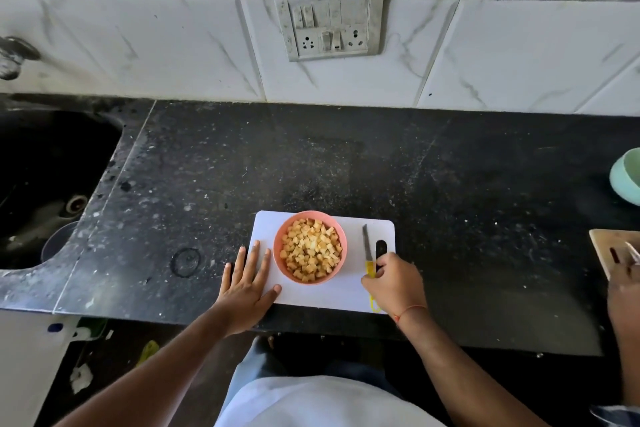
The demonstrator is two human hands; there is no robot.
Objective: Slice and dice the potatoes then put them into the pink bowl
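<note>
The pink bowl (281, 262) stands on the white cutting board (332, 293), filled with diced potato cubes (310, 250). My left hand (247, 282) lies flat with straight fingers on the board's left edge, just left of the bowl. My right hand (393, 282) grips the yellow handle of a knife (367, 251) that lies on the board right of the bowl, blade pointing away from me. No loose potato pieces show on the board.
A black sink (52, 184) sits at the left of the dark stone counter (450, 201). A mint green bowl (625, 178) is at the right edge. Another person's hand (623, 291) and a wooden board (613, 250) are at the far right.
</note>
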